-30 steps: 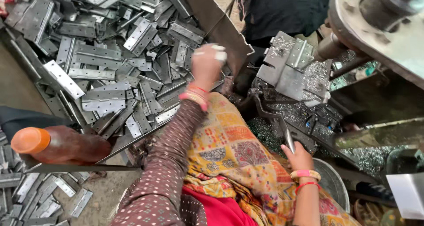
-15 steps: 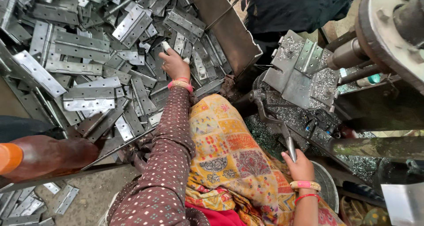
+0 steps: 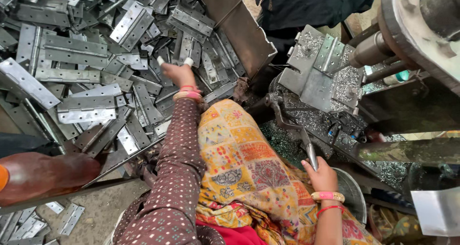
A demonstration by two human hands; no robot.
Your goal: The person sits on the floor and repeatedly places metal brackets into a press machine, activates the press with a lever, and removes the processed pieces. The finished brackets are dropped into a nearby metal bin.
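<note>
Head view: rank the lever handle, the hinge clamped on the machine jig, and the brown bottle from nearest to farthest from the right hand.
From the right hand:
1. Lever handle, in its grip.
2. Hinge clamped on the jig, farther up on the machine.
3. Brown bottle, far left edge.

Our left hand (image 3: pixel 179 74), fingertips taped white, reaches into the heap of steel hinges (image 3: pixel 86 77) at far left, touching those beneath it. Near right, our right hand (image 3: pixel 322 175) grips the metal lever (image 3: pixel 292 130) of the machine (image 3: pixel 330 77), whose bed is littered with metal shavings (image 3: pixel 350 82). A brown bottle (image 3: pixel 43 175) lies at near left.
</note>
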